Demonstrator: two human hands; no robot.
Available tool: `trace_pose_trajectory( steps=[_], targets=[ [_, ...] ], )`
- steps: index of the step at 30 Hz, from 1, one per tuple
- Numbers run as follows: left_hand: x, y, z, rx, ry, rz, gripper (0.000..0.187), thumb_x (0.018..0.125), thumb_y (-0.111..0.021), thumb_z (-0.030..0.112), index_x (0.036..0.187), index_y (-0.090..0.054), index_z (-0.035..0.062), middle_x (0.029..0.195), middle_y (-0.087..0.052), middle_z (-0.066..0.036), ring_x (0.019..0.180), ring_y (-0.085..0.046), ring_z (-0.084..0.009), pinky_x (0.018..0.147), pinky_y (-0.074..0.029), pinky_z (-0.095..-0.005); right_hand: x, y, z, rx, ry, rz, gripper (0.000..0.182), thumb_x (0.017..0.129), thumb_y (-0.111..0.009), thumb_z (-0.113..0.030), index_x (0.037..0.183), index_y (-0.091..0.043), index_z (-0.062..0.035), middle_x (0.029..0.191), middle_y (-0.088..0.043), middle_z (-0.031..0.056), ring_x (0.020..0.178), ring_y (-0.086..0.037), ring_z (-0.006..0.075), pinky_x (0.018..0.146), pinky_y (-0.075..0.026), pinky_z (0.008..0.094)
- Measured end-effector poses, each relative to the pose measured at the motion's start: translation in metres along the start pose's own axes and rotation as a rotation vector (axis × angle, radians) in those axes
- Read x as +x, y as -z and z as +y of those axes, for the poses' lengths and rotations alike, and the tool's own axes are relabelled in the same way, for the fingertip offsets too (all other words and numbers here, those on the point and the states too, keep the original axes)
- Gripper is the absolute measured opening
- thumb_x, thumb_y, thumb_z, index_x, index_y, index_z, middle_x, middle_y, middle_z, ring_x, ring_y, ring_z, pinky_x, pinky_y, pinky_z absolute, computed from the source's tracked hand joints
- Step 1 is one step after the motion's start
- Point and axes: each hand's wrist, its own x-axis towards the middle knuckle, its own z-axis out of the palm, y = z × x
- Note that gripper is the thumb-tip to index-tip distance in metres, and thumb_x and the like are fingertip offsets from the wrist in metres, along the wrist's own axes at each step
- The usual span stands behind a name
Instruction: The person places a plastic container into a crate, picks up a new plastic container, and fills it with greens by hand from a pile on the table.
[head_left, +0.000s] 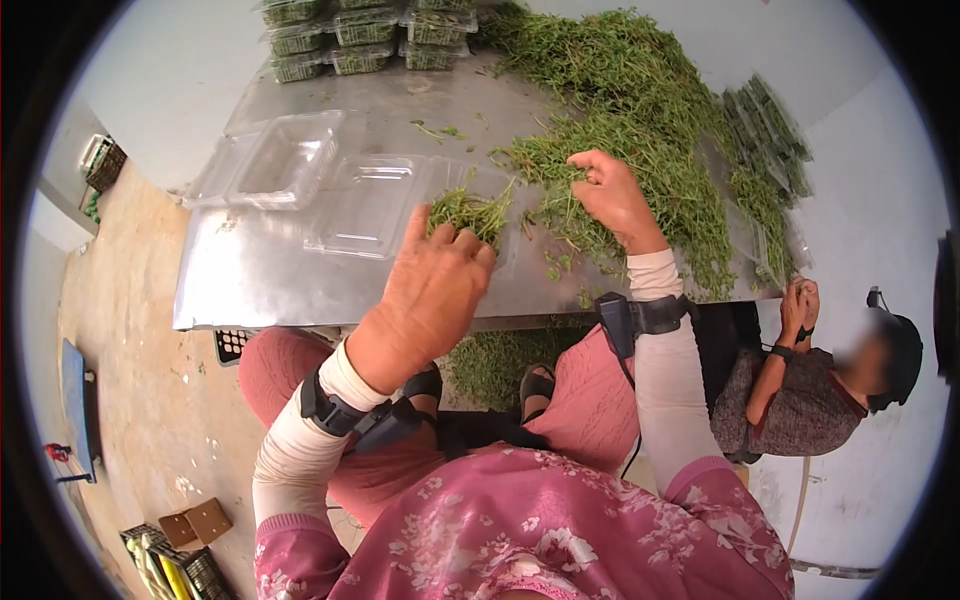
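On the metal table, my left hand (432,285) reaches over a clear plastic container (512,245) with a small heap of green sprigs (470,212) in it. Its outermost finger stretches out, while the others curl down onto the sprigs; the thumb is hidden. My right hand (618,205) is at the near left edge of a large pile of leafy greens (640,90). Thumb and fingers there are pinched together among the stems. Left of the sprigs lies the container's clear lid (370,205), flat on the table.
Empty clear containers (290,160) sit at the table's left. Filled packs (365,30) are stacked at the back, and more packs (765,130) stand on the right. Another person (810,400) sits at the right, hands at the table edge. Greens (500,370) lie under the table (250,270).
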Motion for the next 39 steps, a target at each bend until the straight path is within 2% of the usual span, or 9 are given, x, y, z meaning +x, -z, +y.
trace_pose_trajectory(
  steps=[2, 9, 18, 21, 24, 29, 32, 37, 39],
  targets=[
    [-0.001, 0.006, 0.003, 0.015, -0.012, 0.016, 0.028, 0.079, -0.073, 0.02, 0.102, -0.064, 0.007, 0.099, -0.062, -0.009, 0.102, -0.061, -0.028, 0.111, -0.033, -0.0544, -0.003, 0.003, -0.008, 0.093, -0.026, 0.021, 0.038, 0.082, -0.062, -0.006, 0.12, -0.063, 0.0007, 0.078, -0.061, 0.0042, 0.065, -0.054, 0.0137, 0.061, -0.047, 0.0308],
    [-0.005, -0.001, 0.006, 0.002, -0.024, 0.02, 0.026, 0.082, -0.068, 0.016, 0.106, -0.064, 0.0059, 0.101, -0.06, -0.011, 0.104, -0.059, -0.0293, 0.111, -0.033, -0.0554, -0.01, 0.008, -0.036, 0.385, -0.084, 0.01, 0.038, 0.086, -0.061, -0.004, 0.123, -0.059, 0.0047, 0.075, -0.056, -0.0012, 0.059, -0.05, 0.0053, 0.05, -0.039, 0.0216],
    [-0.005, 0.0, 0.005, -0.002, -0.015, -0.001, 0.025, 0.083, -0.065, 0.015, 0.107, -0.063, 0.0054, 0.099, -0.06, -0.011, 0.103, -0.059, -0.0294, 0.11, -0.032, -0.0564, -0.015, 0.004, -0.091, 0.697, 0.07, -0.085, 0.034, 0.09, -0.063, -0.007, 0.122, -0.058, 0.0047, 0.078, -0.057, -0.0007, 0.06, -0.051, 0.0053, 0.052, -0.04, 0.0208],
    [-0.005, -0.001, 0.005, -0.007, -0.016, 0.004, 0.026, 0.084, -0.065, 0.015, 0.108, -0.064, 0.0052, 0.098, -0.06, -0.01, 0.103, -0.059, -0.0292, 0.111, -0.032, -0.0565, -0.015, -0.015, -0.094, 0.651, 0.079, -0.182, 0.036, 0.091, -0.064, -0.011, 0.123, -0.057, 0.0053, 0.082, -0.061, 0.0016, 0.063, -0.054, 0.007, 0.055, -0.045, 0.0223],
    [-0.005, 0.003, 0.005, -0.01, -0.013, -0.002, 0.028, 0.083, -0.066, 0.015, 0.109, -0.064, 0.0054, 0.099, -0.06, -0.01, 0.104, -0.059, -0.0293, 0.111, -0.031, -0.0565, -0.016, -0.03, -0.086, 0.303, 0.077, -0.174, 0.042, 0.091, -0.067, -0.014, 0.126, -0.056, 0.0053, 0.087, -0.064, 0.0042, 0.066, -0.058, 0.0097, 0.06, -0.049, 0.0252],
    [-0.005, 0.022, 0.005, -0.067, 0.008, -0.052, 0.041, 0.08, -0.073, 0.021, 0.117, -0.063, 0.005, 0.111, -0.062, -0.013, 0.114, -0.057, -0.0309, 0.113, -0.031, -0.056, -0.003, -0.029, -0.054, 0.118, 0.119, 0.006, 0.028, 0.087, -0.068, -0.013, 0.109, -0.068, 0.0034, 0.092, -0.073, 0.0105, 0.079, -0.068, 0.0163, 0.073, -0.054, 0.0308],
    [0.0, 0.03, 0.002, -0.17, 0.021, 0.015, 0.055, 0.079, -0.077, 0.03, 0.125, -0.06, 0.0042, 0.125, -0.06, -0.016, 0.124, -0.052, -0.0332, 0.113, -0.03, -0.0556, 0.0, -0.028, -0.046, 0.102, 0.111, 0.026, 0.024, 0.086, -0.068, -0.013, 0.104, -0.07, 0.0028, 0.091, -0.074, 0.0121, 0.082, -0.069, 0.0183, 0.075, -0.054, 0.0317],
    [0.01, 0.006, -0.002, -0.161, -0.001, 0.185, 0.066, 0.084, -0.069, 0.049, 0.128, -0.06, 0.001, 0.133, -0.057, -0.019, 0.131, -0.048, -0.0359, 0.113, -0.03, -0.0533, 0.002, -0.04, -0.043, 0.05, 0.171, 0.049, 0.021, 0.085, -0.068, -0.013, 0.099, -0.07, 0.0021, 0.09, -0.073, 0.0152, 0.079, -0.07, 0.022, 0.073, -0.054, 0.033],
    [0.013, -0.003, -0.005, -0.175, 0.0, 0.125, 0.069, 0.086, -0.064, 0.056, 0.125, -0.061, -0.0008, 0.133, -0.057, -0.02, 0.132, -0.048, -0.0361, 0.113, -0.031, -0.0518, 0.001, -0.041, -0.045, 0.002, 0.164, 0.013, 0.017, 0.087, -0.068, -0.011, 0.098, -0.069, 0.0012, 0.092, -0.071, 0.0093, 0.08, -0.065, 0.0145, 0.072, -0.052, 0.0299]
  ],
)
